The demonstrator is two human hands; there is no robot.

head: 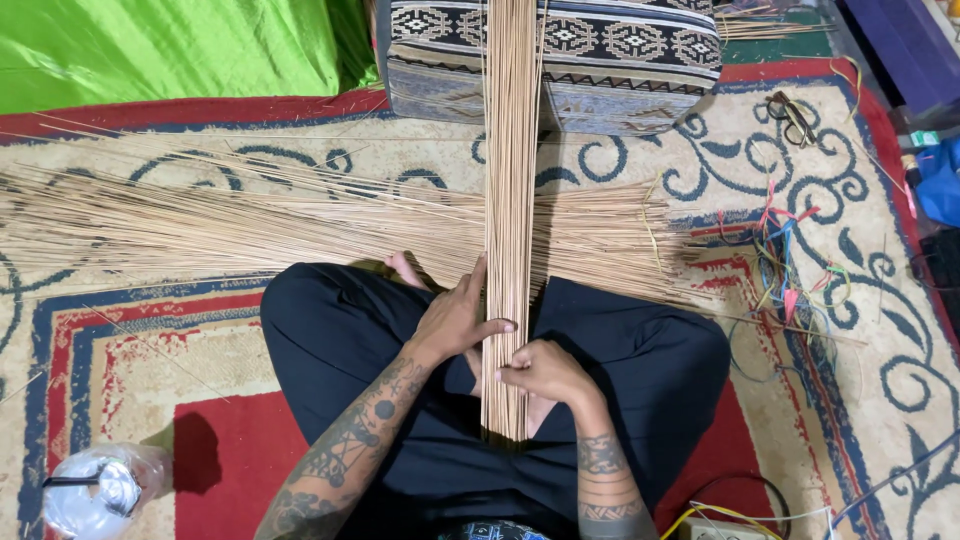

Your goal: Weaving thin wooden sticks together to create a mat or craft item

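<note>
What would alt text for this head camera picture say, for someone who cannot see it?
A person sits cross-legged on a patterned rug, both hands on an upright bundle of thin sticks: left hand and right hand. More sticks lie fanned across the floor.

Tattooed forearms with dark banded and patterned designs, bare feet, black trousers [640,360]

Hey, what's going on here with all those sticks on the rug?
A person sits cross-legged on a patterned rug, holding an upright bundle of thin sticks. The left hand and right hand grip it from either side. More sticks lie spread across the rug behind it.
</note>
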